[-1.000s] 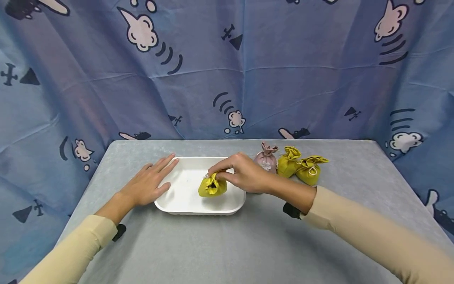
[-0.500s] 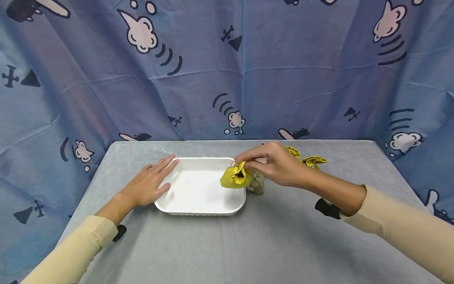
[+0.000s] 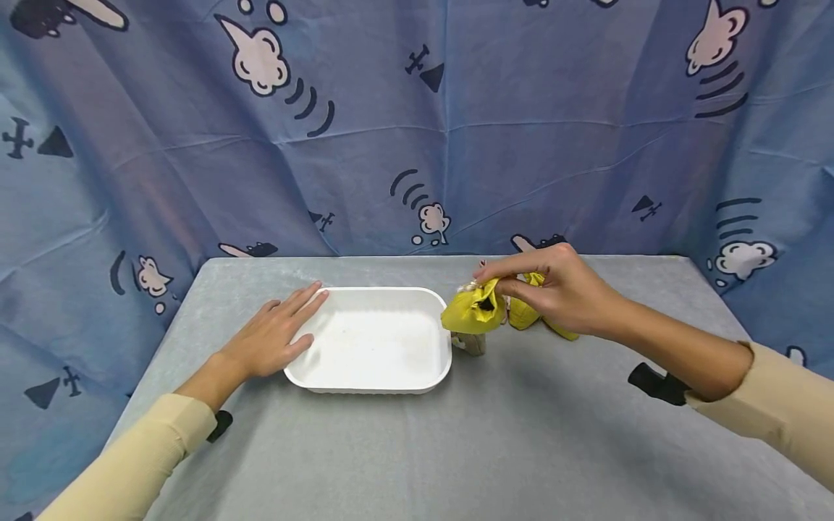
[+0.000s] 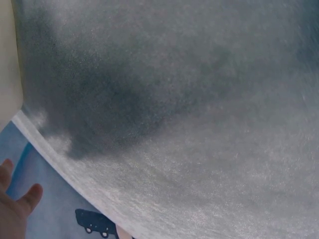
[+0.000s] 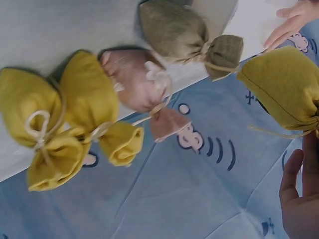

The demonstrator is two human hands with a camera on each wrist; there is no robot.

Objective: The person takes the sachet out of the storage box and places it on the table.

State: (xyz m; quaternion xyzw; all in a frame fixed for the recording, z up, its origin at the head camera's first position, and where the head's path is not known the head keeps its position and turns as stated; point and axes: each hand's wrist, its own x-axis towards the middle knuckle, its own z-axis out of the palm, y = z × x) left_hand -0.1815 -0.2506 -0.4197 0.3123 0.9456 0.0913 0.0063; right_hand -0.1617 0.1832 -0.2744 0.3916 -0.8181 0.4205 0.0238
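My right hand (image 3: 563, 289) pinches the gathered neck of a yellow drawstring pouch (image 3: 470, 311) between thumb and fingers, beyond the right end of a white tray (image 3: 371, 347). In the right wrist view this pouch (image 5: 284, 89) hangs clear of the others. My left hand (image 3: 276, 336) lies with spread fingers along the tray's left rim. Beside the tray's right end stands an olive-brown pouch (image 3: 472, 344). Two more yellow pouches, one nearer (image 5: 89, 94) and one at the edge (image 5: 30, 107), and a pink pouch (image 5: 134, 79) stand alongside; in the head view they are partly hidden.
A grey cloth-covered table (image 3: 404, 456) bears everything. Behind it hangs a blue printed curtain (image 3: 365, 145). The pouches stand close together in a row to the right of the tray.
My right hand has lifted the yellow pouch from over the tray and carried it right, past the tray's edge. The left hand has stayed at the left rim.
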